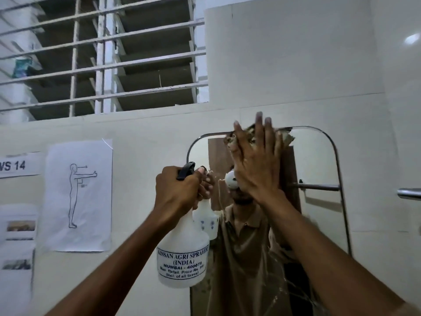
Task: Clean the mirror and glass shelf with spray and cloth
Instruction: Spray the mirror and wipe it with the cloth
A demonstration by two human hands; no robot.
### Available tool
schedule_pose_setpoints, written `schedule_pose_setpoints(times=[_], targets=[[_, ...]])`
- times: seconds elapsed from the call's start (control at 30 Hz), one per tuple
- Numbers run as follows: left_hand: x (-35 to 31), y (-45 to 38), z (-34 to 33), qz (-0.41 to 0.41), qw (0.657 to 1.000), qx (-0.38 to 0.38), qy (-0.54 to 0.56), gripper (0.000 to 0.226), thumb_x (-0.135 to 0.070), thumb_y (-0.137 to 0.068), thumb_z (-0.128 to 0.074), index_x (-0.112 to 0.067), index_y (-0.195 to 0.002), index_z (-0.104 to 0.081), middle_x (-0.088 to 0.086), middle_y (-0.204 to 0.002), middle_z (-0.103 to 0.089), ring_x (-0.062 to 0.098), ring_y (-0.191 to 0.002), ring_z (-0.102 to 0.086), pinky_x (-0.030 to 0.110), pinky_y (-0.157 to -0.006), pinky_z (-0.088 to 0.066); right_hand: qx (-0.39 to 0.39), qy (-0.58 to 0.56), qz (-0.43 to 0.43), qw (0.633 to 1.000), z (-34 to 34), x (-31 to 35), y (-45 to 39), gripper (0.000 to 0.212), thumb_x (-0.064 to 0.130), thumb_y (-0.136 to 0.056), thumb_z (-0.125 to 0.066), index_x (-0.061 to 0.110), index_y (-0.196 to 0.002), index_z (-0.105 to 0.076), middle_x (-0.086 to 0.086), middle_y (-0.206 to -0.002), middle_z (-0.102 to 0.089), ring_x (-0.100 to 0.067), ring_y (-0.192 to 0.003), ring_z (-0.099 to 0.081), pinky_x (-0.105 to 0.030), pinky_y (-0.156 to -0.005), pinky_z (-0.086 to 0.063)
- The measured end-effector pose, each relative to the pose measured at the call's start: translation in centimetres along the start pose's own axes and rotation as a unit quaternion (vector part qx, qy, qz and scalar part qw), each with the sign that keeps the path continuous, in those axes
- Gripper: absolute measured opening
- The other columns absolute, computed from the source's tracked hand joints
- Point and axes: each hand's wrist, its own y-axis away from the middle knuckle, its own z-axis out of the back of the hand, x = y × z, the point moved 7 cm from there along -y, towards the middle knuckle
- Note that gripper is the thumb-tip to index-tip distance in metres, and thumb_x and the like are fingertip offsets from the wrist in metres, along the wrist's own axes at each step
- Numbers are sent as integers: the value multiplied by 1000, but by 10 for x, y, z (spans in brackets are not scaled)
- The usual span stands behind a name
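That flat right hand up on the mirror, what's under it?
A brownish cloth shows around the right hand, pressed against the mirror. The cloth's middle and the glass behind are covered.

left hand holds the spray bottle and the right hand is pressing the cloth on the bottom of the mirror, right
Not quite. The head view shows the right hand pressing the cloth flat against the top of the mirror, at its upper edge, not the bottom. The rest stands: the left hand holds the spray bottle.

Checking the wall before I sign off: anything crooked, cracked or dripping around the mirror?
Liquid streaks run down the mirror's lower glass. The figure poster has a curled top right corner. No cracks show.
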Motion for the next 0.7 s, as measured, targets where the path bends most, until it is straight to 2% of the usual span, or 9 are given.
schedule_pose_setpoints(times=[0.1,0.17,0.27,0.33,0.43,0.5,0.57,0.63,0.7], targets=[[5,-5,15,-1,1000,-25,-17,38,-21,-99,-65,-16,-62,-72,2,-54,-73,21,-55,-72,29,-50,-54,33,20,98,994,-16,53,-5,60,56,-103,-16,37,-159,-4,-9,-167,11,-28,-154,14,-56,-122,3],[10,-6,22,5,999,-34,-19,34,-22,-99,-65,-14,-67,-74,6,-60,-75,23,-59,-73,27,-44,-51,76,39,204,975,-30,84,13,64,56,-99,-13,34,-159,-7,-9,-167,12,-29,-153,16,-56,-122,6],[15,-5,30,12,999,-42,-20,29,-22,-98,-66,-10,-74,-75,12,-67,-74,30,-60,-74,25,-42,-51,108,42,361,925,-45,107,56,59,43,-100,-30,25,-156,-25,-8,-168,-5,-29,-155,5,-53,-124,-2],[17,-4,32,8,999,-39,-35,32,-25,-98,-66,-8,-72,-75,14,-66,-74,31,-59,-73,28,-44,-53,121,32,416,901,-48,101,70,55,42,-101,-34,26,-154,-31,-6,-167,-14,-25,-155,0,-51,-124,-7],[21,-3,36,26,999,-27,-38,32,-25,-99,-67,-6,-74,-74,13,-67,-75,26,-59,-72,29,-45,-51,85,38,359,929,-35,70,30,60,37,-100,-40,32,-157,-23,-3,-168,-13,-22,-155,-5,-52,-124,-8],[23,-3,37,37,999,-21,-34,31,-25,-99,-67,-5,-77,-74,13,-67,-75,24,-59,-71,29,-46,-51,44,16,216,975,-16,36,-12,60,35,-101,-41,33,-158,-20,-4,-168,-13,-22,-155,-7,-54,-123,-8],[23,-1,36,37,999,-14,-34,30,-24,-100,-66,-6,-77,-73,12,-66,-74,23,-59,-70,28,-45,-50,28,5,103,994,-9,25,-31,61,42,-104,-33,30,-159,-12,-6,-169,-4,-23,-155,0,-52,-124,-3],[23,1,32,33,999,-8,-38,30,-22,-99,-66,-8,-74,-73,10,-64,-74,23,-58,-70,27,-45,-50,25,19,122,992,-16,52,-19,63,46,-103,-31,27,-160,-11,-10,-168,0,-27,-155,2,-58,-122,-2],[23,3,29,25,999,-4,-45,33,-23,-98,-66,-6,-71,-73,10,-60,-73,24,-58,-69,32,-44,-51,62,27,277,959,-37,96,29,62,45,-100,-39,26,-157,-25,-12,-168,-6,-31,-155,0,-63,-119,-5]])
